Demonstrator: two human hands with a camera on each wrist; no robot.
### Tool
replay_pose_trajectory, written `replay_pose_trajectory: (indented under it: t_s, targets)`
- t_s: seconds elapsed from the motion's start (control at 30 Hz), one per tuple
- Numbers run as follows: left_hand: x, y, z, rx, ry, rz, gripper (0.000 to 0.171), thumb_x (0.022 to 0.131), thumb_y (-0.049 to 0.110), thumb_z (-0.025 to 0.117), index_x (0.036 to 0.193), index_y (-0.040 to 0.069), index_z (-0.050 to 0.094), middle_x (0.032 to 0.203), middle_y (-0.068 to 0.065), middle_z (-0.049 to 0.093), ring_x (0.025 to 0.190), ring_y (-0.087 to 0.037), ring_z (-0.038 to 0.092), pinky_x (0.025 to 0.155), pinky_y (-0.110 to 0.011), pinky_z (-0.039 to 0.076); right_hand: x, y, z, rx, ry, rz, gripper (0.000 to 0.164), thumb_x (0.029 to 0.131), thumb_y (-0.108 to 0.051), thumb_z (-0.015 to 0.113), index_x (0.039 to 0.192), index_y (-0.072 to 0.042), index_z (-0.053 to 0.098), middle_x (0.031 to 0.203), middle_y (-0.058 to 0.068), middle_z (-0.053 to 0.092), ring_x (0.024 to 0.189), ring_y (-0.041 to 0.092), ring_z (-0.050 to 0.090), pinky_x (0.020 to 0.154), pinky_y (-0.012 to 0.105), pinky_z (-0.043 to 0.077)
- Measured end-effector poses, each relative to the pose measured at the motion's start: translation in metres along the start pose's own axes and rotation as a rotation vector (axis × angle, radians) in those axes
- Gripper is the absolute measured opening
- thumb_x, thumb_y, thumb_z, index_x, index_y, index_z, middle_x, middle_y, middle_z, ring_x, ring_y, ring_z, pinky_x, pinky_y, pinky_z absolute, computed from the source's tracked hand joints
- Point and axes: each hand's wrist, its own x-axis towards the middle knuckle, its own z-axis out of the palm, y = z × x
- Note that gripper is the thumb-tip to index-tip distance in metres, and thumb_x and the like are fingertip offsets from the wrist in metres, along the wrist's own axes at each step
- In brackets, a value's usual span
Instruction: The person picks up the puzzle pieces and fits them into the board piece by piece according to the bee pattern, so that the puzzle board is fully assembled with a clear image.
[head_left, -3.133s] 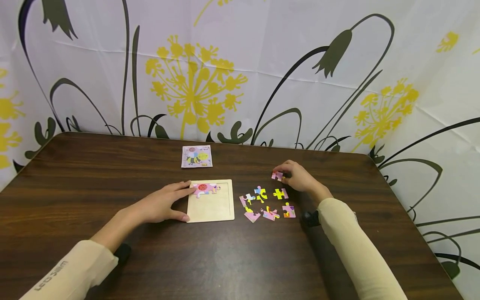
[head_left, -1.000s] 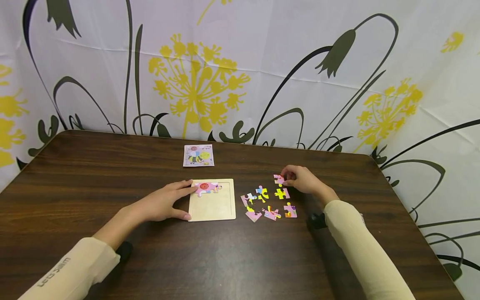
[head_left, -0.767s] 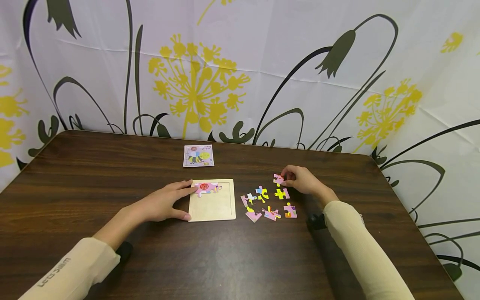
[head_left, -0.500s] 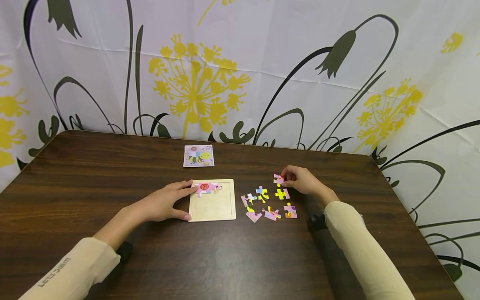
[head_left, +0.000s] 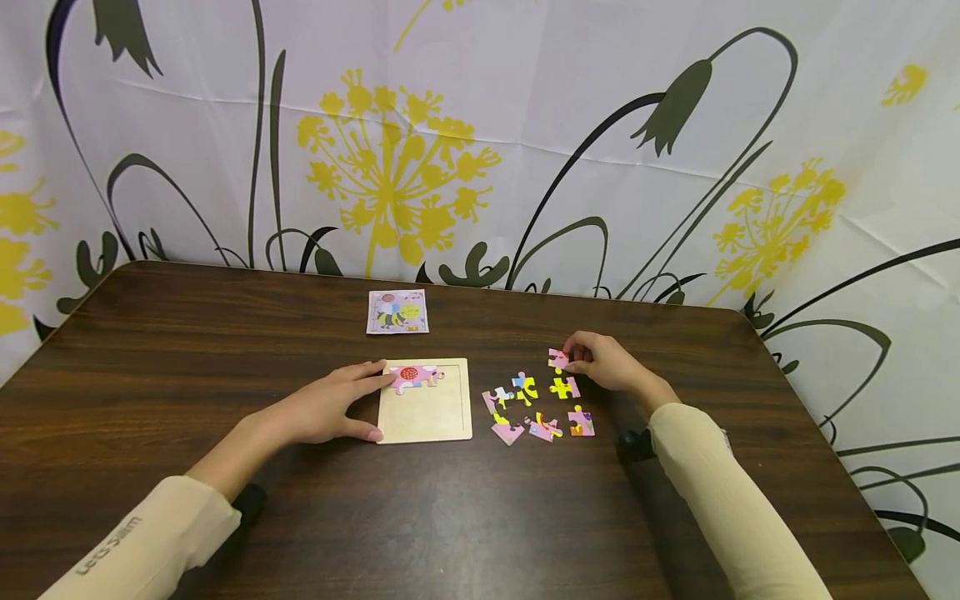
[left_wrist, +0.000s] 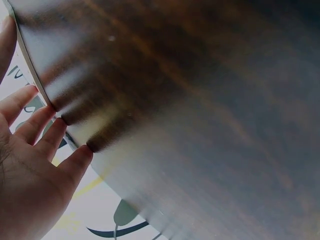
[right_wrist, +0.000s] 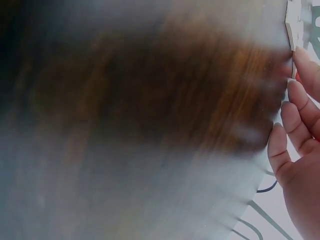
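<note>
**Right hand pinches a pink jigsaw piece while the left rests on the wooden tray**

Nearest me, at the lower left of the frame, a cream sleeve with dark lettering (head_left: pixel 150 533) runs up the dark wood-grain table (head_left: pixel 450 525); a plain cream sleeve (head_left: pixel 731 500) comes in from the lower right. Left of centre, the left hand (head_left: pixel 326 408) lies with its fingers extended and thumb apart, touching the left edge of a pale wooden puzzle tray (head_left: pixel 425 417). Inside the tray, along its top and beginning at the upper-left corner, sits a pink puzzle section with a red circle (head_left: pixel 411 377), the index fingertip at its left end.

Right of the tray, near the middle of the frame, loose jigsaw pieces (head_left: pixel 544 427) in pink, yellow and pale blue lie in a rough ring. At the upper right of that ring, the right hand (head_left: pixel 609 360) has thumb and fingers bent together on the right side of a pink-and-red jigsaw piece (head_left: pixel 556 358).

Farther back, above the tray, lies a square bee picture card (head_left: pixel 397 312). Beyond the table hangs a white cloth printed with yellow and grey-green flowers (head_left: pixel 570 75).
</note>
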Motion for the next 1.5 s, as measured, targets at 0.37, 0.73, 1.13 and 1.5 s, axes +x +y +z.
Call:
replay_pose_trajectory:
  t_s: [0.37,0.73,1.13,1.5]
  targets:
    - [0.0,0.0,0.001,0.004,-0.005,0.002,0.08,0.075,0.039,0.071,0.138,0.002,0.038,0.142,-0.026,0.028,0.127,-0.046,0.025,0.096,-0.059,0.027,-0.002,0.004,0.0,-0.017,0.02,-0.048,0.017,0.083,-0.006,0.066,0.097,0.0,0.058,0.082,0.006,0.052,0.071,0.018,0.046,0.064,0.031,0.04]
    - [0.0,0.0,0.001,0.0,-0.011,-0.012,0.08,0.075,0.039,0.071,0.139,0.003,0.037,0.143,-0.024,0.028,0.128,-0.046,0.024,0.097,-0.059,0.027,-0.004,-0.002,-0.003,-0.039,0.014,-0.061,0.017,0.085,-0.006,0.064,0.098,0.001,0.058,0.096,0.012,0.054,0.08,0.022,0.049,0.071,0.036,0.042]
    - [-0.001,0.003,-0.001,-0.008,-0.012,-0.016,0.08,0.075,0.039,0.071,0.139,0.003,0.038,0.143,-0.025,0.028,0.128,-0.046,0.024,0.097,-0.059,0.027,0.0,-0.013,-0.005,0.017,0.012,-0.071,0.017,0.086,-0.008,0.064,0.099,-0.001,0.057,0.096,0.01,0.057,0.084,0.021,0.054,0.075,0.036,0.044]
    - [0.0,0.001,0.0,0.001,-0.007,-0.001,0.079,0.076,0.039,0.071,0.138,0.003,0.038,0.142,-0.026,0.028,0.128,-0.046,0.025,0.097,-0.059,0.027,0.004,-0.03,-0.001,0.055,0.028,-0.132,0.017,0.084,-0.006,0.065,0.097,0.001,0.057,0.09,0.008,0.059,0.08,0.018,0.056,0.072,0.034,0.046]
